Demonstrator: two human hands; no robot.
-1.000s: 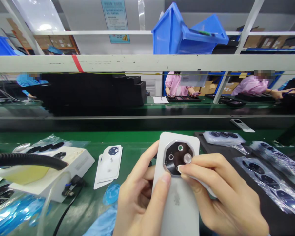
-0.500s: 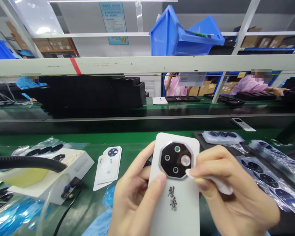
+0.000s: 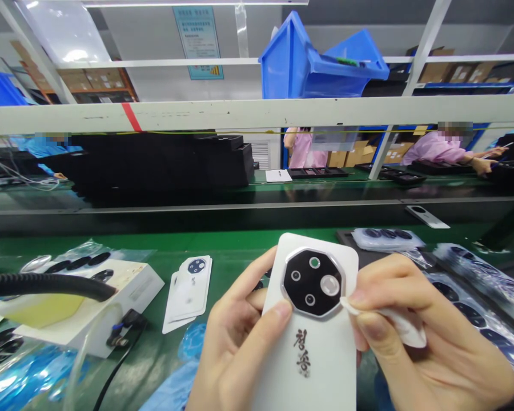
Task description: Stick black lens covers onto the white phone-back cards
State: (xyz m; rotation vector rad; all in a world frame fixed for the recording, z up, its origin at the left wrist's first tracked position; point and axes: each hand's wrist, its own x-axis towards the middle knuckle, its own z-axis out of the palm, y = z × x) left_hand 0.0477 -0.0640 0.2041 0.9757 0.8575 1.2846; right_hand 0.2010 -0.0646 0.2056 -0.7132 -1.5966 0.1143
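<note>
A white phone back cover (image 3: 325, 365) with dark brush lettering is tilted up in front of me. On its upper part sits a black octagonal camera lens plate (image 3: 302, 288) in a silver frame. My left hand (image 3: 244, 331) grips the cover from the left, thumb on its face below the lens plate. In my right hand (image 3: 428, 337) a white wiping cloth (image 3: 405, 326) is pinched between thumb and fingers. The cloth's tip touches or nearly touches the lower right edge of the silver frame.
White phone back covers (image 3: 188, 294) lie stacked on the green bench at left, beside a white box (image 3: 132, 288) and a black hose (image 3: 47, 285). Bagged black lens plates (image 3: 466, 314) are at right. Another phone cover (image 3: 427, 217) rests farther back. Co-workers sit beyond the conveyor.
The phone cover and both hands have shifted slightly right. My right hand, with the cloth, has moved from the lens plate's lower right to the frame's outer edge.
</note>
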